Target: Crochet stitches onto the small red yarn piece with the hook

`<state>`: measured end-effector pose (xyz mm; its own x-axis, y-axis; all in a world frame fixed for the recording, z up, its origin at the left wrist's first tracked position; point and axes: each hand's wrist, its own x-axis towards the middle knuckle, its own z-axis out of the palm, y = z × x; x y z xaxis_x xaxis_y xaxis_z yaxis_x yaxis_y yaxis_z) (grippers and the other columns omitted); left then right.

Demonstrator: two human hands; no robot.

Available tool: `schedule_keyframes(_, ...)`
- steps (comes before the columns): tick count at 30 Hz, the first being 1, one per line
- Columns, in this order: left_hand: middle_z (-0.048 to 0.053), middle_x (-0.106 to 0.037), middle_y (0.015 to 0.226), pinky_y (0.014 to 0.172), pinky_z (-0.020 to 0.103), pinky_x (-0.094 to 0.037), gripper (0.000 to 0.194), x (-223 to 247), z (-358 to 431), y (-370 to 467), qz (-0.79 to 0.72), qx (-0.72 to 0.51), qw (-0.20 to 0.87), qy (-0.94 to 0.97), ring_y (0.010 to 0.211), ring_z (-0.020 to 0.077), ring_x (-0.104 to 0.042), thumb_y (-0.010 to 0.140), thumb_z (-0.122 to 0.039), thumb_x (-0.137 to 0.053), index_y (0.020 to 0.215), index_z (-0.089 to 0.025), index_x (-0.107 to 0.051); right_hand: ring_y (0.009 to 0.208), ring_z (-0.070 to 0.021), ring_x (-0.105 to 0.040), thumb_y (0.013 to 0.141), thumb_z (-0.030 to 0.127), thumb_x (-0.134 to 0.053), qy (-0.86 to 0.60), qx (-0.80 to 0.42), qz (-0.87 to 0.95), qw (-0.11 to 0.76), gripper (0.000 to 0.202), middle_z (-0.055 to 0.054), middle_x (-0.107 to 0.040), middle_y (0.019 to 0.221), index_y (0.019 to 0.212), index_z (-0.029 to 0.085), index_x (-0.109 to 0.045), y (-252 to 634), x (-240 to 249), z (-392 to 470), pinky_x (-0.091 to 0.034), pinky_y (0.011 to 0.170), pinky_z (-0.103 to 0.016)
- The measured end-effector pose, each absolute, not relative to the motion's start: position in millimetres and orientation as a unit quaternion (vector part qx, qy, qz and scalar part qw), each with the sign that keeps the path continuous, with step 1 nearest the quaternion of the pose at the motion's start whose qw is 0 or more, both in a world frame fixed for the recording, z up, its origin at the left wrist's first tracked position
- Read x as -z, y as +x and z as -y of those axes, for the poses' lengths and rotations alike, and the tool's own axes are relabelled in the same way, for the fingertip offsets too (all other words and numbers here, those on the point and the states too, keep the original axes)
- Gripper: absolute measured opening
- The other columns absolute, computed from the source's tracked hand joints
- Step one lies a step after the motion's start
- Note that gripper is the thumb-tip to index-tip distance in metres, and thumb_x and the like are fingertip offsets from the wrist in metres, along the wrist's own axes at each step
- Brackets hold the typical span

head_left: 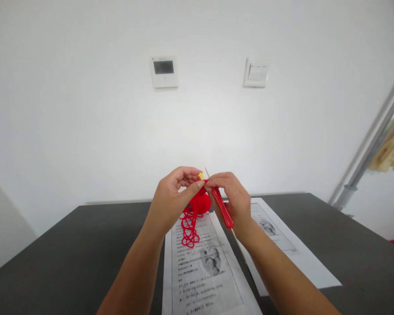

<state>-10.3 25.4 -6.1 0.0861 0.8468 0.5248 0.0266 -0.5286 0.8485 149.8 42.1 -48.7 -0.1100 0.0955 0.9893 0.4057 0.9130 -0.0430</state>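
Note:
My left hand [175,194] pinches a small piece of red yarn work, with a little yellow piece [201,176] at its fingertips. In my right hand [233,197] is a hook with a red handle [222,208]; its thin metal shaft points up beside the yarn work. The fingertips of both hands nearly meet. Behind and below them rests a red yarn ball [200,203], partly hidden by the left hand. Loose loops of red yarn [190,236] hang or lie over a printed sheet [203,280].
A second printed sheet [292,249] lies on the dark table [118,236] under my right forearm. The white wall behind carries a thermostat panel [164,72] and a switch [256,72]. At the right are a metal pole [371,153] and a beige cloth [390,146].

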Motion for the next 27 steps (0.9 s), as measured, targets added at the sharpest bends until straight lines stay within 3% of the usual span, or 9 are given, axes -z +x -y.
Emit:
schedule_keyframes(4,0.001,-0.073,0.081,0.075,0.029,-0.051,0.012,6.7,-25.7,-9.4,-0.355,-0.587,0.339,0.644,0.077,0.0148,-0.063,0.076,-0.026,-0.074,0.085,-0.018,-0.073,0.087,-0.0195,-0.065,0.092,0.005,-0.060,-0.155,0.126,0.738,0.644,0.021,-0.007,-0.068,0.093,0.105,0.022,-0.061,149.8,46.9,-40.7,-0.056,0.075,-0.034)
schedule_keyframes(12,0.000,-0.075,0.080,0.067,0.024,-0.051,0.016,3.6,-24.4,-8.2,-0.332,-0.583,0.421,0.610,0.072,0.0126,-0.065,0.069,-0.023,-0.079,0.081,-0.017,-0.072,0.084,-0.0177,-0.067,0.092,0.004,-0.057,-0.157,0.097,0.731,0.657,0.022,-0.005,-0.069,0.091,0.103,0.023,-0.062,146.2,43.9,-39.7,-0.057,0.073,-0.032)
schedule_keyframes(19,-0.001,-0.073,0.081,0.071,0.023,-0.050,0.009,5.4,-24.9,-8.7,-0.298,-0.587,0.408,0.632,0.076,0.0116,-0.065,0.074,-0.019,-0.078,0.082,-0.018,-0.073,0.085,-0.0169,-0.064,0.091,0.006,-0.058,-0.160,0.071,0.737,0.653,0.020,-0.004,-0.066,0.092,0.100,0.023,-0.062,149.1,42.1,-40.4,-0.055,0.073,-0.031)
schedule_keyframes(27,-0.001,-0.073,0.079,0.070,0.022,-0.053,0.023,7.0,-27.8,-3.1,-0.258,-0.582,0.479,0.604,0.072,0.0109,-0.066,0.067,-0.023,-0.087,0.082,-0.018,-0.070,0.072,-0.0154,-0.058,0.091,0.009,-0.062,-0.184,0.083,0.715,0.669,0.013,-0.001,-0.060,0.080,0.092,0.022,-0.064,149.2,37.9,-35.9,-0.050,0.063,-0.029)
